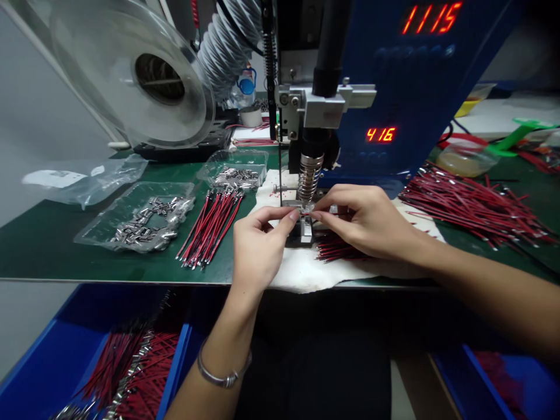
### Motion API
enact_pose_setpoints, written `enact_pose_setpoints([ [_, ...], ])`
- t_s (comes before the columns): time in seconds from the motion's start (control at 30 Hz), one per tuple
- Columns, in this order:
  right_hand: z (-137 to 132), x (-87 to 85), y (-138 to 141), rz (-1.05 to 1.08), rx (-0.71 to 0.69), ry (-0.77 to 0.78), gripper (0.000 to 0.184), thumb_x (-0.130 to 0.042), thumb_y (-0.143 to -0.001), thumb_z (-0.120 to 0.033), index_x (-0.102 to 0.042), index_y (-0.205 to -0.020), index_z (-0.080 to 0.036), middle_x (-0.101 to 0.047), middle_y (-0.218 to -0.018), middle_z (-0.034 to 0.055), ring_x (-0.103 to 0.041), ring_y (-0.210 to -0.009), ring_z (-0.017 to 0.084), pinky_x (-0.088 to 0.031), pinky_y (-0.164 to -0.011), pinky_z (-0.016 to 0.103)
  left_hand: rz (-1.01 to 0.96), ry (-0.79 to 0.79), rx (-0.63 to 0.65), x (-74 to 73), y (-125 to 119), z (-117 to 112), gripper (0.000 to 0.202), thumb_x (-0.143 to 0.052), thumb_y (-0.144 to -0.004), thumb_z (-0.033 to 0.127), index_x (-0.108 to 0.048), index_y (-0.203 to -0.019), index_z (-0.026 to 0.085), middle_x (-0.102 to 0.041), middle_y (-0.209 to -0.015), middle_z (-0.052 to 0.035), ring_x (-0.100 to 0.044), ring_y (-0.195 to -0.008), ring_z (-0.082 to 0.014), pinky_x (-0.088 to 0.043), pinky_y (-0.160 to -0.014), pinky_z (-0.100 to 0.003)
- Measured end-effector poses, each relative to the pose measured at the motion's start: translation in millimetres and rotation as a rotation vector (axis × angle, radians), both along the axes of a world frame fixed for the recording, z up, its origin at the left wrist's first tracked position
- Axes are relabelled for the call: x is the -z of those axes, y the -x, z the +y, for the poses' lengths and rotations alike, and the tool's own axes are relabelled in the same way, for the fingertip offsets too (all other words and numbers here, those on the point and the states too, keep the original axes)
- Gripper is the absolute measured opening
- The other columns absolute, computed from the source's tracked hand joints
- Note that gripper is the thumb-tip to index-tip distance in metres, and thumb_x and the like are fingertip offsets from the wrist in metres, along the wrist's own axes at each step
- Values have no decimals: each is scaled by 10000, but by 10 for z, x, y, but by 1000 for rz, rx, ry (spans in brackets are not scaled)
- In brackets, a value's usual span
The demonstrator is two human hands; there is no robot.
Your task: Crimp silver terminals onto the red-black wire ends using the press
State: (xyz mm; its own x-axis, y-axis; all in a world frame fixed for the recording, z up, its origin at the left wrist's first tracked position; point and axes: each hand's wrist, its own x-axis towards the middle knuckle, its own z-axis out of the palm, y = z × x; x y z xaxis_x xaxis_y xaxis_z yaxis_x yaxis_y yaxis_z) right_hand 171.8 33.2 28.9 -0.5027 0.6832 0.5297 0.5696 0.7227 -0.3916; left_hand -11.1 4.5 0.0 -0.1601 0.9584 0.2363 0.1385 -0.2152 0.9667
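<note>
Both my hands meet at the small metal fixture (305,232) under the spring-wrapped head (310,175) of a blue machine. The thumb and forefinger of my left hand (262,242) are pinched together at the fixture's left side; what lies between them is too small to make out. From the right, my right hand (363,219) pinches a thin wire at the fixture. Below that hand, partly hidden, is a bundle of red and black wires (335,248) on a white cloth (301,277). Another wire bundle (212,224) lies left of my left hand.
Two clear trays, a nearer one (94,233) and a farther one (262,156), contain small metal parts. A large wire pile (476,204) lies right. Below the table edge stands a blue bin (39,361) with wires. A clear reel (100,76) and grey hose (230,46) hang behind.
</note>
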Motion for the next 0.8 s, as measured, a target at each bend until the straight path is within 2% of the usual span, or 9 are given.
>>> enact_pose_setpoints([
  [0.8, -26, -11, 14, -18, 14, -7, 109, -626, -840, -194, -714, -863, -134, -674, -828, 32, -585, -709, 111, -399, -619, 225, 10, 8, -19, -3, -15, 1, 178, -727, -749, 307, -756, -838, 156, -716, -824, -74, -649, -783, -194, -496, -706, -267],
])
